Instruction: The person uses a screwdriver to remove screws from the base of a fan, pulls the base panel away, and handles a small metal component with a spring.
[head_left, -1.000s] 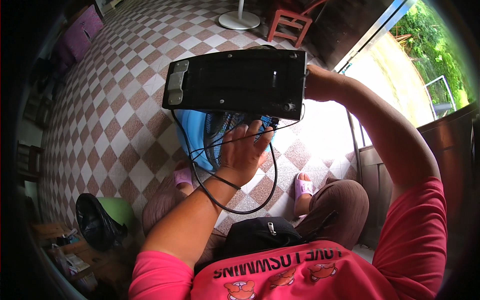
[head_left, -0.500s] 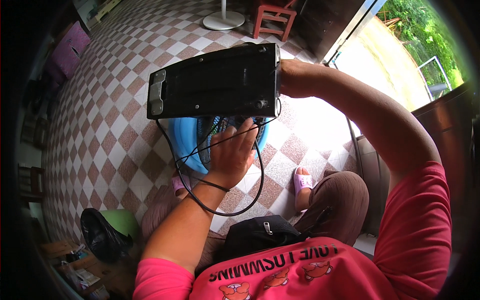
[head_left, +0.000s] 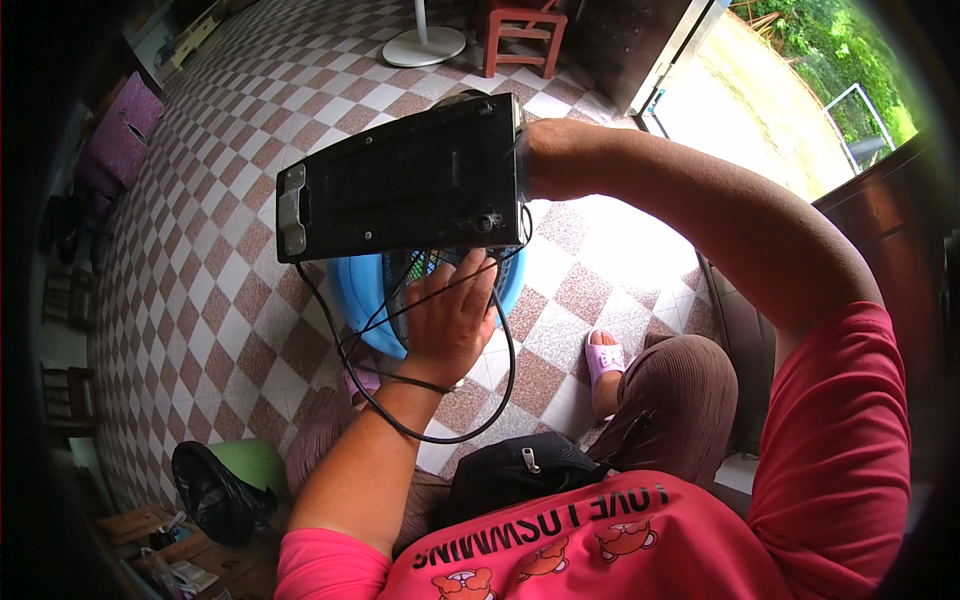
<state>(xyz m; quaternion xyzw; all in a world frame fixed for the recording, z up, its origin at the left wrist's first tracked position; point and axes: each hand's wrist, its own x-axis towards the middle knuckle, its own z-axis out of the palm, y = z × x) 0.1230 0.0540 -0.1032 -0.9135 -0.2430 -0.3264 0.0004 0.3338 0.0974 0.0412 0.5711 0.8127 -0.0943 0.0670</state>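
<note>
A black box-shaped device (head_left: 390,185) hangs tilted before me, its flat side with several small screws facing me. At its left end sits a metal plate (head_left: 294,210). My right hand (head_left: 548,158) grips the device at its right end; the fingers are hidden behind it. My left hand (head_left: 450,315) is at the lower edge near the right end, back of the hand up, fingers stretched out and fingertips at the edge. A thin black cord (head_left: 510,370) loops from the device across my left hand and wrist.
Beneath the device stands a blue round tub (head_left: 350,295) with dark netting in it. A black bag (head_left: 215,495) covers a green bin (head_left: 250,462) at lower left. Farther off are a red stool (head_left: 522,40), a white round base (head_left: 424,46) and an open doorway.
The device and my right hand have shifted a little left. My left hand has moved slightly left and down, and its fingertips are now closer against the device's lower edge.
</note>
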